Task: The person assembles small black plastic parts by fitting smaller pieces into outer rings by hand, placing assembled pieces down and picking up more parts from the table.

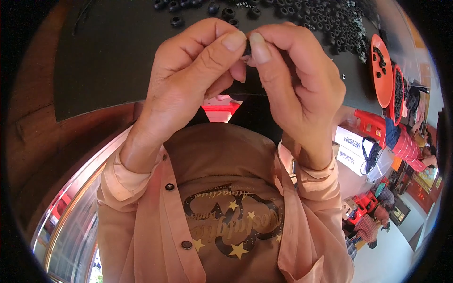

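My left hand (188, 70) and my right hand (297, 70) meet over the near part of a dark table (94, 75). Thumbs and fingertips pinch a small black piece (247, 48) between them. Most of that piece is hidden by the fingers, so its full shape does not show. Just beyond my left fingers lie a few loose black rings (177, 21), thick and rounded with a hole through the middle. Past my right hand many more black rings (325, 23) are spread close together.
An orange plate (380, 89) with several black pieces stands at the table's right edge, beside a red basket (393, 113) full of small dark pieces. A tiny white bit (343, 76) lies on the table. Other people (408, 148) sit farther off to the right.
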`<state>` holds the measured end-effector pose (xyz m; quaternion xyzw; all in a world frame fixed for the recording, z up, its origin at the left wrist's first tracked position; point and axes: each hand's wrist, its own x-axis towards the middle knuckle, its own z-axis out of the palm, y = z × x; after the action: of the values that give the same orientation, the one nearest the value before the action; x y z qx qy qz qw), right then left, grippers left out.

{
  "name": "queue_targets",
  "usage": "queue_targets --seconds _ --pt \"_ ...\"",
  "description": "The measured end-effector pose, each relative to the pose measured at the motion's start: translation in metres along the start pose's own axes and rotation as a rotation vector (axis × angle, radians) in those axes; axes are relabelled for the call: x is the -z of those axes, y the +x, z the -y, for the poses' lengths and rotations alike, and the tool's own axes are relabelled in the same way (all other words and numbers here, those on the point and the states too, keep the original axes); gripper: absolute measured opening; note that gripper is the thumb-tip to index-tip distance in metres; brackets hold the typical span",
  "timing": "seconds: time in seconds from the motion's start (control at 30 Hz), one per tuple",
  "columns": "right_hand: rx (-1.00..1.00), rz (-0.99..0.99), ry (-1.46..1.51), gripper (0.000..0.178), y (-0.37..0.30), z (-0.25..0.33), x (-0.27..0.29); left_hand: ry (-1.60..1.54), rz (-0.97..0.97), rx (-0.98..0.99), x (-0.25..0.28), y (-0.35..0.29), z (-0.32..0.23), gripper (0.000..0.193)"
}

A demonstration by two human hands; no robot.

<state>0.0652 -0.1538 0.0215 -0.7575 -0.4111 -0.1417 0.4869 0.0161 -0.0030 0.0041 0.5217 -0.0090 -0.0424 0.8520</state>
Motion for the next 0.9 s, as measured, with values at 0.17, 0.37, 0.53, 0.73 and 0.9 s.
queue_targets --seconds 0.17,0.37,0.53,0.73,0.9 --pt "-0.266 0.022 0.178 0.01 0.001 0.007 0.001 0.008 -0.074 0.078 -0.001 -0.001 -0.005 0.022" --pt "-0.402 0.033 0.34 0.013 0.003 0.005 0.0 -0.077 -0.087 0.125 -0.002 0.0 -0.008 0.023" --pt "-0.437 0.054 0.4 0.015 0.008 0.004 0.001 -0.135 -0.086 0.117 0.001 0.001 -0.009 0.023" --pt "-0.575 0.111 0.448 0.008 0.015 0.009 0.005 -0.185 -0.087 0.114 0.003 0.002 -0.009 0.023" --pt "-0.277 0.067 0.231 0.009 0.011 0.003 -0.003 -0.226 -0.069 0.104 0.006 0.003 -0.009 0.024"
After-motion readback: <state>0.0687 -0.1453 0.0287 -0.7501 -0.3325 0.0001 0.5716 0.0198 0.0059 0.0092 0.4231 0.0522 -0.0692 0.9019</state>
